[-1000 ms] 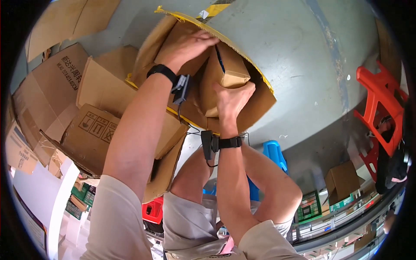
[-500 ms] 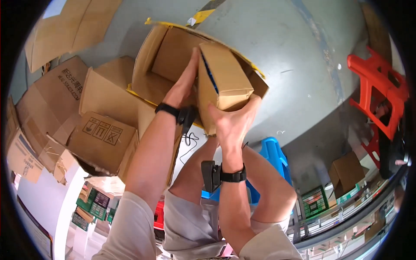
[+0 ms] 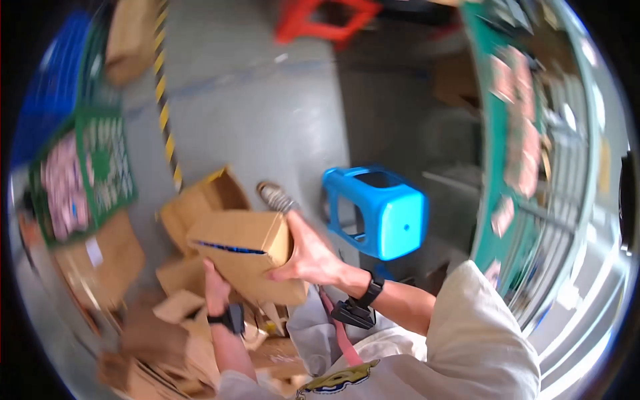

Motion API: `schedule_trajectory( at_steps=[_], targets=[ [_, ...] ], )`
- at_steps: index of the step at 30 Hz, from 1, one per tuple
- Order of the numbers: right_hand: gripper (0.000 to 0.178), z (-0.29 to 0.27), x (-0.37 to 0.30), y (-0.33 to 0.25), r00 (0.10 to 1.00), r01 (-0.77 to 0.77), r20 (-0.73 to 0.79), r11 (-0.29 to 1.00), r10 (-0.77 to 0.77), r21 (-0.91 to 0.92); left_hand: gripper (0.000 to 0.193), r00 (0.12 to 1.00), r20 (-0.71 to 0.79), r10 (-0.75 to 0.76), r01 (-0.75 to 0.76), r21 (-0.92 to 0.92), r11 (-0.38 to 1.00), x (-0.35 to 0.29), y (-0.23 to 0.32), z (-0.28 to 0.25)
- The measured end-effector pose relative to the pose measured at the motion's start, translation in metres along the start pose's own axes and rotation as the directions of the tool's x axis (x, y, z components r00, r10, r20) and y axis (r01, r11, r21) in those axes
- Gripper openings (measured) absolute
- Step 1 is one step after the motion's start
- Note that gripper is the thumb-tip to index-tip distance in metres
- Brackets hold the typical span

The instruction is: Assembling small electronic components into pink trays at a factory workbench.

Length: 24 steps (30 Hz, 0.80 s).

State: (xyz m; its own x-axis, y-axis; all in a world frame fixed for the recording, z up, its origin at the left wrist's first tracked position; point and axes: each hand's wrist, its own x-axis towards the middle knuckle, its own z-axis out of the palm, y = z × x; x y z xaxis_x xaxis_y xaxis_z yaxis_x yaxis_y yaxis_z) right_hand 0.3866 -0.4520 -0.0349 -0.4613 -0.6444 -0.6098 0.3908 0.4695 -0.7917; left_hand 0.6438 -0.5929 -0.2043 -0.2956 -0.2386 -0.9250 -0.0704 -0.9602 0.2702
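A closed brown cardboard box (image 3: pixel 248 272), with a dark blue strip showing through the gap along its top edge, is held between my two hands. My left hand (image 3: pixel 217 291) presses its near left side, fingers pointing up along the wall. The right hand (image 3: pixel 311 253) grips the box's right end, thumb on the near face and the other fingers round the far side, partly hidden. Beyond it stands an open carton (image 3: pixel 175 223) with yellow tape on its rim; the held box overlaps it in view. Both wrists wear black straps with small dark devices.
A blue plastic stool (image 3: pixel 403 223) lies on its side at right. The red stool (image 3: pixel 313 20) is farther off. A green crate (image 3: pixel 107 160) of pink packs stands left, loose cardboard (image 3: pixel 157 337) lies near left, and a green-topped bench (image 3: pixel 490 133) with pink packs runs along the right.
My view has swung to the right, bringing the blue stool and green bench into full sight. The box has come out of the open carton's mouth and turned, still between both hands.
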Motion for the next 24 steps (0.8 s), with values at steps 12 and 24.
schedule_trajectory(
  at_steps=[12, 24],
  targets=[
    [0.085, -0.123, -0.388, -0.036, 0.839, 0.329, -0.539, 0.724, 0.070, 0.607, 0.080, 0.700, 0.466, -0.541, 0.013, 0.749, 0.662, -0.345, -0.077, 0.283],
    [0.063, -0.166, -0.574, 0.045, 0.366, 0.931, -0.897, -0.120, 0.248, 0.346, 0.066, 0.057, 0.328, -0.943, -0.043, 0.944, 0.326, -0.455, -0.253, 0.477]
  ],
)
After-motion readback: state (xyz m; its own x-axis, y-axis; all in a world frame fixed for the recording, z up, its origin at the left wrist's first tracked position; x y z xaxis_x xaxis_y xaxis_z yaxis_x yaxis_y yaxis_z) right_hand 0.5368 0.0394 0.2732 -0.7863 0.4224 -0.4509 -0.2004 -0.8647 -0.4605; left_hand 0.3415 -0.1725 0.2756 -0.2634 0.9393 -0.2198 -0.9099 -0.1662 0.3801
